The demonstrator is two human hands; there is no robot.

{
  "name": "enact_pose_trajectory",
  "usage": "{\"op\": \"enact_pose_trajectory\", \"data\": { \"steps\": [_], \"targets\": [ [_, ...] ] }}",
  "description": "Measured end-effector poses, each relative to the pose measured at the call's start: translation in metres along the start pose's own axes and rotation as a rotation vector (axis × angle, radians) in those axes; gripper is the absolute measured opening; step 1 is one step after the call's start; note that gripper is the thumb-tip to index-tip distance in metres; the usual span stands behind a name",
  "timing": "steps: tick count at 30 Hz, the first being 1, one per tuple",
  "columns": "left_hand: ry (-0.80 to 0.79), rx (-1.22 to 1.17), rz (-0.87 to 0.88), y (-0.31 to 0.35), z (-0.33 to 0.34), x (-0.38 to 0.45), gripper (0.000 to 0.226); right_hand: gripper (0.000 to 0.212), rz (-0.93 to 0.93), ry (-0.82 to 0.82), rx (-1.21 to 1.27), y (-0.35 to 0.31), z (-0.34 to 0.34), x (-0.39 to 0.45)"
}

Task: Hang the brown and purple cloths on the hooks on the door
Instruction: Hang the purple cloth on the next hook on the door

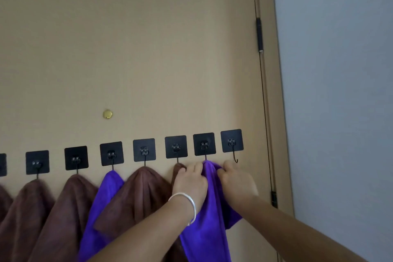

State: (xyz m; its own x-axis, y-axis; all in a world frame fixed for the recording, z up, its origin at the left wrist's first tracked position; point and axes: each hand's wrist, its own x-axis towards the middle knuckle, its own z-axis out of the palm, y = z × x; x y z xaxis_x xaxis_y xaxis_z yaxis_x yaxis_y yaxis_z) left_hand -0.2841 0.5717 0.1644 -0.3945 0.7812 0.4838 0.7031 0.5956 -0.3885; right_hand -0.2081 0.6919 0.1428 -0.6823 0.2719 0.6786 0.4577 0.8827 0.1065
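Observation:
A row of black square hooks crosses the tan door point(148, 59). A purple cloth point(209, 215) hangs with its top at the second hook from the right point(204, 144). My left hand point(190, 178), with a silver bangle at the wrist, grips the cloth's left edge just under that hook. My right hand point(236, 178) grips its right edge. The rightmost hook point(232, 141) is bare. Another purple cloth point(106, 193) hangs further left, with brown cloths point(140, 193) on the hooks around it. One brown cloth point(177, 169) sits partly behind my left hand.
A brass peephole point(107, 114) is set in the door above the hooks. Black hinges point(259, 34) run along the door's right edge, beside a grey wall point(340, 91). More brown cloths point(32, 208) hang at the far left.

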Motion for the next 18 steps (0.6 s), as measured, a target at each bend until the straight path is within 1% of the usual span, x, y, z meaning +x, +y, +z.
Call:
{"op": "enact_pose_trajectory", "data": {
  "steps": [2, 3, 5, 9, 10, 11, 12, 15, 17, 18],
  "targets": [
    [-0.010, 0.039, 0.014, 0.004, 0.005, 0.000, 0.035, 0.024, 0.093, -0.016, 0.195, -0.004, 0.006, -0.004],
    [-0.048, -0.013, -0.009, 0.005, 0.008, -0.001, 0.035, 0.024, 0.129, -0.028, 0.267, -0.006, 0.010, -0.006],
    [-0.114, -0.248, -0.078, 0.009, 0.013, -0.002, 0.033, 0.028, 0.180, -0.058, 0.341, -0.008, 0.018, -0.010],
    [-0.133, -0.806, -0.176, 0.023, 0.019, -0.009, 0.028, 0.040, 0.209, -0.051, 0.341, 0.004, 0.023, -0.016],
    [-0.122, -0.907, -0.195, 0.025, 0.021, -0.012, 0.031, 0.041, 0.205, -0.054, 0.361, 0.008, 0.023, -0.016],
    [-0.109, -0.952, -0.204, 0.025, 0.023, -0.015, 0.036, 0.041, 0.196, -0.060, 0.380, 0.010, 0.023, -0.016],
    [-0.097, -0.933, -0.196, 0.024, 0.027, -0.017, 0.040, 0.042, 0.182, -0.072, 0.385, 0.012, 0.023, -0.017],
    [-0.077, -0.665, -0.145, 0.018, 0.031, -0.018, 0.046, 0.047, 0.130, -0.124, 0.383, 0.009, 0.024, -0.018],
    [-0.037, -0.545, -0.132, 0.015, 0.028, -0.021, 0.044, 0.048, 0.112, -0.142, 0.388, 0.006, 0.026, -0.021],
    [0.007, -0.530, -0.128, 0.011, 0.028, -0.023, 0.043, 0.047, 0.112, -0.141, 0.394, 0.006, 0.027, -0.023]
  ]
}}
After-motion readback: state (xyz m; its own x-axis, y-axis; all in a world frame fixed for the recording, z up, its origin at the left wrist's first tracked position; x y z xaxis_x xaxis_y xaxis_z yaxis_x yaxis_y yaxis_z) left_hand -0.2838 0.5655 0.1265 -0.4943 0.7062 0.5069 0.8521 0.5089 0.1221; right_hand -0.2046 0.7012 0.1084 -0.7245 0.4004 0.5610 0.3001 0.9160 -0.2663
